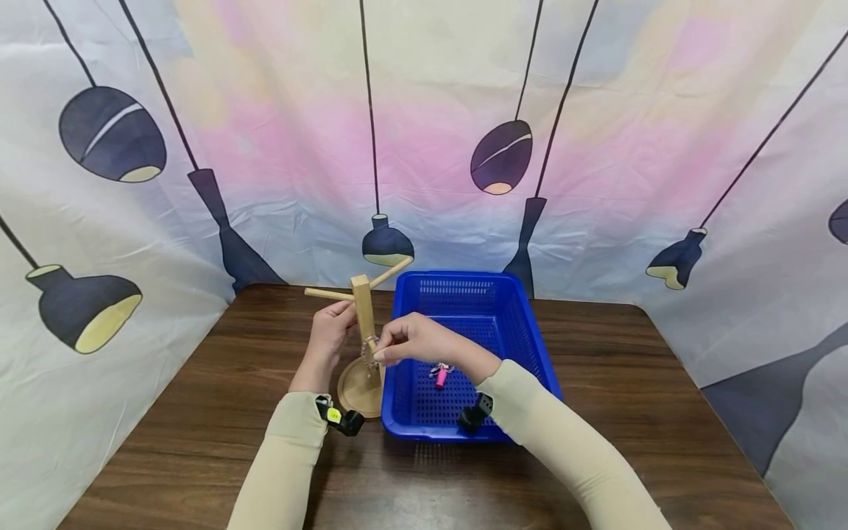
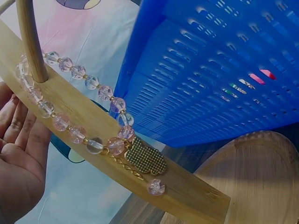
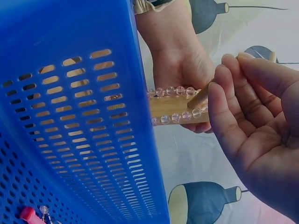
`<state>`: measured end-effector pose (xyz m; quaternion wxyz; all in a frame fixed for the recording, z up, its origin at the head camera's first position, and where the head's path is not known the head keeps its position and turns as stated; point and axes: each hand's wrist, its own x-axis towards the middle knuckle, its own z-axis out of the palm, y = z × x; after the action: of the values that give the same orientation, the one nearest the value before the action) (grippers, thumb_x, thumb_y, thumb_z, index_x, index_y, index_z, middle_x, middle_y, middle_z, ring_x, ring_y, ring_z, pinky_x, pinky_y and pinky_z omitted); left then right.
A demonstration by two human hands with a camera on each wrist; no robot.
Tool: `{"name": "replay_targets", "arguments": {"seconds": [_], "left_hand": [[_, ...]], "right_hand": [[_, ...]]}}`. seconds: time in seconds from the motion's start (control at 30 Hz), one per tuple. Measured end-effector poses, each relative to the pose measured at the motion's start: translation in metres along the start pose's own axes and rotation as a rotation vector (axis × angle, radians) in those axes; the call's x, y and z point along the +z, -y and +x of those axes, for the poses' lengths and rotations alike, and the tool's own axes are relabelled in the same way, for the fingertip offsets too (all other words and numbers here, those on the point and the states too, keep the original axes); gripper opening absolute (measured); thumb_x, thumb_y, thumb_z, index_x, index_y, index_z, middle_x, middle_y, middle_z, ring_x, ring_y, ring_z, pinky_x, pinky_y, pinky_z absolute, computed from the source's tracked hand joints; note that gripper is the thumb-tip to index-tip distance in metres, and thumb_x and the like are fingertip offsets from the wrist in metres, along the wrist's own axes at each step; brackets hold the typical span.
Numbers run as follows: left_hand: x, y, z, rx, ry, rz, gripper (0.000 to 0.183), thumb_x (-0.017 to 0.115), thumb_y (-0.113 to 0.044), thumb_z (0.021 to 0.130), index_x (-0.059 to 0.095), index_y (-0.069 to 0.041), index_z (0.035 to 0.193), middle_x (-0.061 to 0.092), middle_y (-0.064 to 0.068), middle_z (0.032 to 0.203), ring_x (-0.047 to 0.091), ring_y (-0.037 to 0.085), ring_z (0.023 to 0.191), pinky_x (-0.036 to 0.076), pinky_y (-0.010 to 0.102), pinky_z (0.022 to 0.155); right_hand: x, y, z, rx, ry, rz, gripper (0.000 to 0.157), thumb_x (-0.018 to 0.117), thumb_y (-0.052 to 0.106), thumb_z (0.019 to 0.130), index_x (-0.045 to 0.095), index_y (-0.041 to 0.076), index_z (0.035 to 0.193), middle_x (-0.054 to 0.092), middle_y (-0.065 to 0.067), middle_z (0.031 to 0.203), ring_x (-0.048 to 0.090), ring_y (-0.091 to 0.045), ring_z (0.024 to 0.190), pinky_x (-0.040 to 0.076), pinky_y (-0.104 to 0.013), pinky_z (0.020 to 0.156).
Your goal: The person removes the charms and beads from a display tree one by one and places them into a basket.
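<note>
A wooden stand [image 1: 363, 309] with several pegs and a round base stands left of the blue basket. On one front peg [image 2: 32, 46] hangs a bracelet [image 2: 77, 135] of clear and pink beads. The bracelet lies against the post, with a gold textured charm and a short chain dangling. From behind, my left hand [image 1: 328, 331] holds the post near its top; its fingertips are partly hidden by the wood. My right hand [image 1: 414, 340] pinches the outer end of the front peg [image 3: 198, 97], in front of the bracelet.
A blue perforated basket [image 1: 539, 346] stands right beside the stand, under my right forearm. Inside it lies a bright pink piece [image 1: 442, 377] with small beaded items. Both rest on a dark wooden table [image 1: 616, 368], with a lamp-patterned cloth [image 1: 437, 162] behind.
</note>
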<state>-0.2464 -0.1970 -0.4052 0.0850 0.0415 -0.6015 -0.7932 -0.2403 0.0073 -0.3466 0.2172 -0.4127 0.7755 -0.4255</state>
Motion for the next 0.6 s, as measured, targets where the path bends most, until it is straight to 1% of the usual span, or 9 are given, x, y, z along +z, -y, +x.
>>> {"name": "replay_targets", "arguments": {"seconds": [0.07, 0.13, 0.2, 0.3, 0.37, 0.5, 0.6], "left_hand": [[0.000, 0.000, 0.000, -0.005, 0.006, 0.007, 0.043, 0.056, -0.007, 0.105, 0.073, -0.027, 0.070, 0.067, -0.013, 0.061, 0.059, -0.001, 0.059, 0.052, 0.012, 0.060], [0.000, 0.000, 0.000, -0.011, 0.016, 0.004, 0.042, 0.056, -0.008, 0.105, 0.074, -0.026, 0.071, 0.068, -0.012, 0.062, 0.061, 0.000, 0.060, 0.054, 0.012, 0.062], [0.001, -0.001, 0.001, -0.017, 0.026, -0.003, 0.041, 0.056, -0.007, 0.105, 0.074, -0.026, 0.072, 0.070, -0.012, 0.065, 0.065, 0.000, 0.062, 0.057, 0.013, 0.065], [0.001, -0.001, 0.002, -0.021, 0.044, 0.000, 0.041, 0.055, -0.007, 0.106, 0.074, -0.025, 0.075, 0.072, -0.012, 0.068, 0.068, 0.002, 0.065, 0.059, 0.014, 0.068], [0.001, -0.001, 0.004, -0.023, 0.057, 0.005, 0.040, 0.054, -0.007, 0.106, 0.074, -0.025, 0.076, 0.073, -0.012, 0.070, 0.069, 0.002, 0.066, 0.060, 0.014, 0.069], [0.000, -0.001, 0.005, -0.024, 0.078, 0.023, 0.038, 0.054, -0.007, 0.106, 0.075, -0.024, 0.079, 0.074, -0.011, 0.071, 0.070, 0.002, 0.068, 0.060, 0.015, 0.069], [-0.001, 0.000, 0.006, -0.026, 0.084, 0.034, 0.032, 0.056, -0.008, 0.105, 0.077, -0.020, 0.086, 0.075, -0.009, 0.074, 0.070, 0.003, 0.070, 0.060, 0.016, 0.070]], "right_hand": [[0.001, 0.000, 0.001, -0.002, -0.002, -0.003, 0.014, 0.067, 0.008, 0.099, 0.072, -0.005, 0.098, 0.077, -0.021, 0.094, 0.067, -0.004, 0.077, 0.066, -0.030, 0.082], [0.003, 0.001, 0.001, -0.003, -0.005, -0.003, 0.014, 0.068, 0.008, 0.098, 0.072, -0.005, 0.099, 0.076, -0.021, 0.094, 0.065, 0.000, 0.075, 0.063, -0.021, 0.078], [0.005, 0.002, 0.002, -0.001, -0.010, 0.000, 0.014, 0.068, 0.009, 0.098, 0.073, -0.005, 0.099, 0.076, -0.021, 0.094, 0.063, 0.001, 0.074, 0.060, -0.016, 0.076], [0.007, 0.005, 0.002, 0.002, -0.024, -0.003, 0.013, 0.068, 0.008, 0.098, 0.073, -0.004, 0.099, 0.077, -0.021, 0.095, 0.064, 0.002, 0.075, 0.059, -0.016, 0.074], [0.009, 0.006, 0.003, 0.001, -0.034, -0.005, 0.014, 0.068, 0.008, 0.098, 0.073, -0.004, 0.099, 0.078, -0.020, 0.096, 0.066, 0.002, 0.077, 0.061, -0.017, 0.075], [0.013, 0.010, 0.003, 0.003, -0.050, 0.005, 0.013, 0.068, 0.007, 0.098, 0.073, -0.006, 0.098, 0.078, -0.023, 0.097, 0.067, 0.002, 0.076, 0.063, -0.020, 0.076], [0.015, 0.012, 0.003, 0.010, -0.060, 0.010, 0.013, 0.069, 0.006, 0.097, 0.073, -0.006, 0.097, 0.077, -0.024, 0.096, 0.065, 0.002, 0.074, 0.064, -0.022, 0.076]]}}
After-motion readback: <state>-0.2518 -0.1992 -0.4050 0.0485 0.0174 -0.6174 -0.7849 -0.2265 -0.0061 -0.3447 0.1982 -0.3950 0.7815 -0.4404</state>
